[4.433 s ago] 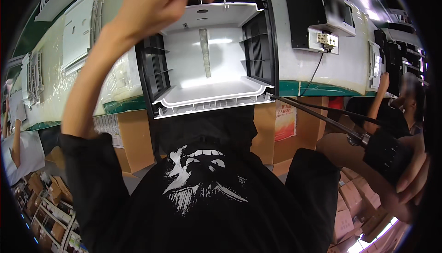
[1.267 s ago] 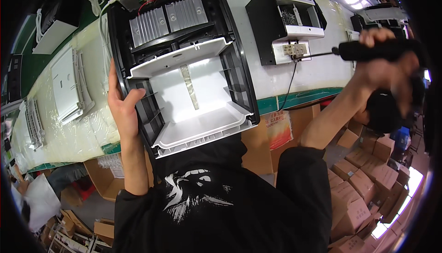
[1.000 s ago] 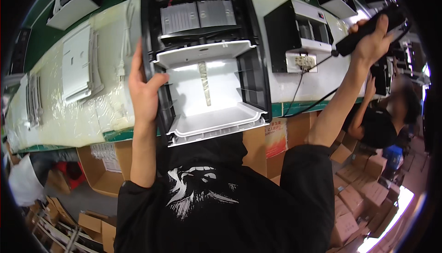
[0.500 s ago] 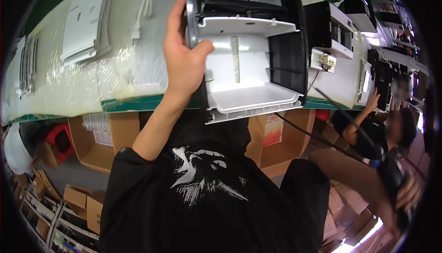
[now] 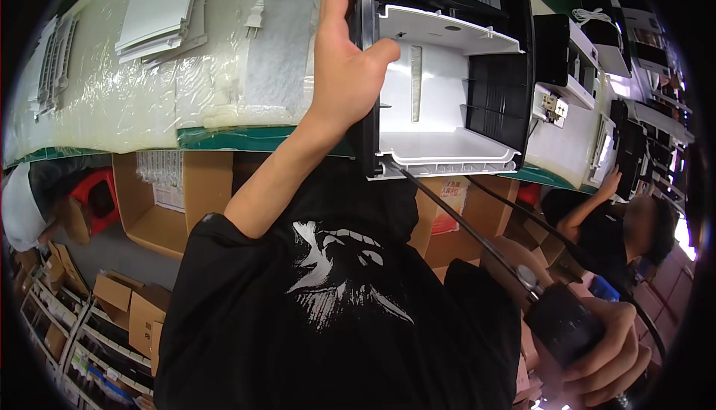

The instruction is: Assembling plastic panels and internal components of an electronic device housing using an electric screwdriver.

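A black appliance housing [image 5: 514, 97] with a white inner compartment [image 5: 447, 142] stands tilted at the bench's front edge, its opening toward me. My left hand [image 5: 347, 82] grips its left side wall, thumb over the rim and fingers along the outside. At lower right my right hand [image 5: 611, 354] is wrapped round the dark handle of a power screwdriver [image 5: 563, 324]. The tool's long thin shaft runs up leftward, its tip at the housing's lower left corner. Whether a screw sits at that tip is too small to tell. A black cable trails beside the shaft.
White panels [image 5: 160, 11] and a plugged cord [image 5: 257, 15] lie on the plastic-covered bench [image 5: 224, 82]. Cardboard boxes [image 5: 153, 231] stand beneath, with a red stool [image 5: 101, 197]. A terminal block [image 5: 552, 108] sits right of the housing. Another person [image 5: 623, 224] works at far right.
My right hand has brought the screwdriver leftward, and its tip has come to the housing's lower left corner. The bench and housing appear shifted up and right in view; my left hand keeps its grip.
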A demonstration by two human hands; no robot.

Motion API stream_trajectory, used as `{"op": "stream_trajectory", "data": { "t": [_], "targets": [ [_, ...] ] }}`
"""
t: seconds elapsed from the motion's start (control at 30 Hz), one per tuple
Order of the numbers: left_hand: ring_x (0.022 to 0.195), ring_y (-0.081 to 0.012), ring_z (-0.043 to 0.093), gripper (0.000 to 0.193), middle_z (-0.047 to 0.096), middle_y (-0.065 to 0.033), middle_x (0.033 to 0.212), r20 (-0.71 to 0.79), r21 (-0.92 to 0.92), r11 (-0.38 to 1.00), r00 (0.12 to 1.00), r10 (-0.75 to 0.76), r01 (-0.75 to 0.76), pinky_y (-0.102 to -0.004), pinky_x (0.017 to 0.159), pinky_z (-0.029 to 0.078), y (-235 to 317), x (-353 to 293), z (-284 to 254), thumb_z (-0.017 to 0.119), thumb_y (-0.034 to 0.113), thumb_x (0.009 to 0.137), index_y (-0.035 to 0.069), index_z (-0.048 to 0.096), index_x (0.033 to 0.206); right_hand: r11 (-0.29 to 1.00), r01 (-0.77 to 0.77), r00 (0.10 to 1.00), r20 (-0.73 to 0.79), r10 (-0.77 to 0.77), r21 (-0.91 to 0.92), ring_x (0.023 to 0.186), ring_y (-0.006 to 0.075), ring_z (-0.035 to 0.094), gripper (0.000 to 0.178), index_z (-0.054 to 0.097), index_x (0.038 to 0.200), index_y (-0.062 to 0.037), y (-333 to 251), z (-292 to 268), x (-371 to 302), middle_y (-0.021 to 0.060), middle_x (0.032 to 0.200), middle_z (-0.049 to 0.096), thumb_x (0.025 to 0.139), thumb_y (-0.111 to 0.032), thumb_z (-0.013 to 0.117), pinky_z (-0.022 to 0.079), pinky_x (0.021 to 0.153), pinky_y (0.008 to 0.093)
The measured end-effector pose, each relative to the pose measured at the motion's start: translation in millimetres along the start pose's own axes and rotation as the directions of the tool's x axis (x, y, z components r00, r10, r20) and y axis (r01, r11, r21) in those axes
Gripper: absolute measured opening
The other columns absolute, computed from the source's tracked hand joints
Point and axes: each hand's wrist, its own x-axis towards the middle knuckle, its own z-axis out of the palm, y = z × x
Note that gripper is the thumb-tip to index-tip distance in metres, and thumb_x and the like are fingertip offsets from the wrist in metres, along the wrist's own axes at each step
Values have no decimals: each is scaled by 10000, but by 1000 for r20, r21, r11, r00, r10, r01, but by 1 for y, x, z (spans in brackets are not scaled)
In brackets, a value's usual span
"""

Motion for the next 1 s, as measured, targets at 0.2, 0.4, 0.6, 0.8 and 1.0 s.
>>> {"op": "stream_trajectory", "data": {
  "t": [0.2,0.4,0.6,0.8,1.0],
  "targets": [
    [1283,-277,360,799,379,-209,1358,3,-9,1000,1000,-12,12,-333,1086,247,0,1,2,505,-125,631,-70,251,1387,810,-495,857,-21,516,-314,496,121,516,191,428,715,-98,18,18,-33,-28,569,482,836,-65,572,490,620,225],
    [1273,-274,367,792,386,-204,1347,87,-111,943,942,323,-313,-324,1077,252,-12,7,0,503,-117,648,-64,238,1392,824,-400,907,-44,419,-400,507,247,592,134,524,773,-17,28,8,-71,136,654,595,793,-103,624,413,404,272],
    [1279,-273,361,777,383,-202,1352,170,-49,732,716,677,-680,-324,1073,256,-57,20,-10,496,-114,668,-55,234,1397,518,-717,572,33,820,-467,587,250,647,139,532,718,-18,12,-5,-54,153,709,625,703,43,656,403,409,263],
    [1275,-262,368,787,392,-194,1344,25,-24,994,994,-107,108,-319,1066,265,7,4,5,501,-115,659,-41,241,1398,486,-697,542,56,839,-528,615,250,652,160,546,760,-22,15,-9,-58,122,737,631,692,60,665,357,418,235],
    [1265,-258,378,789,394,-190,1337,21,-42,993,994,-112,113,-322,1060,274,7,5,4,492,-119,653,-42,241,1398,482,-689,547,49,836,-541,635,241,654,168,556,785,-20,18,-10,-64,112,737,630,692,64,667,335,411,221]
  ]
}}
